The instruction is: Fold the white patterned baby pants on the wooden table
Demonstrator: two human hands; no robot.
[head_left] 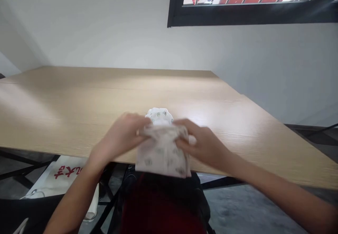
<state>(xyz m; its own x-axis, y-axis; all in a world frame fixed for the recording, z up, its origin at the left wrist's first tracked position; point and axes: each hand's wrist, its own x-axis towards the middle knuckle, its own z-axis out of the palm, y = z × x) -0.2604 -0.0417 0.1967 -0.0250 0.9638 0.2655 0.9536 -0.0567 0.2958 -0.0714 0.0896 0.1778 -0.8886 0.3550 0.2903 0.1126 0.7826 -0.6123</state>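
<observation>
the left hand and right hand pinch opposite upper corners of an off-white patterned cloth piece, seemingly to keep it spread, over the near edge of the pale wood-grain table.

The cloth looks soft, creased and matt. The bench has a smooth wood-grain top with a satin gloss. The wall appears matt, the window frame smooth metal.

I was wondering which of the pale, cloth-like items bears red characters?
The white item at lower left, below the table; the cloth held by the left hand and right hand and the scalloped piece beyond it show small motifs.
</observation>
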